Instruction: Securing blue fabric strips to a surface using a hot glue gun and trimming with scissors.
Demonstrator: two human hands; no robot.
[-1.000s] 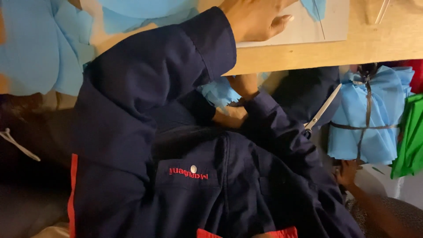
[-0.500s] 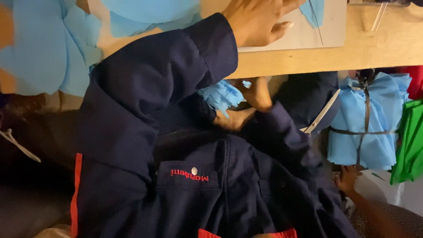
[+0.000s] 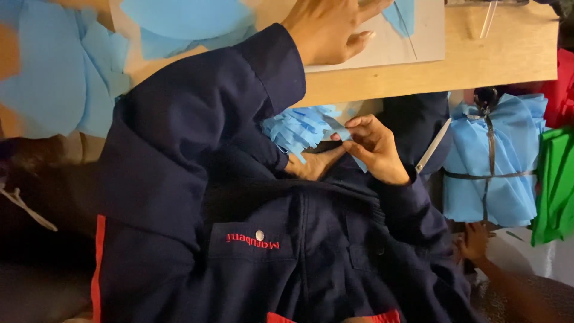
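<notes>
My left hand [image 3: 329, 30] lies flat with fingers apart on a pale card [image 3: 412, 42] at the top of the wooden table [image 3: 478, 66]; its dark blue sleeve [image 3: 197, 137] runs down across the left. Below the table edge, my right hand [image 3: 373, 149] pinches a piece of light blue fringed paper [image 3: 299, 128] between thumb and fingertips. Another hand [image 3: 311, 166] lies just under that paper; I cannot tell whose it is. The front of a dark blue jacket [image 3: 287, 257] fills the lower middle.
Blue paper cut-outs [image 3: 60, 78] cover the table's left part. A tied bundle of blue sheets [image 3: 496, 161] and green sheets [image 3: 556, 191] stand at the right, with red material [image 3: 559, 84] above. Another person's hand [image 3: 475, 242] rests low on the right.
My right hand has come up with the fringed blue paper, which now shows more. My left hand has stayed pressed on the card.
</notes>
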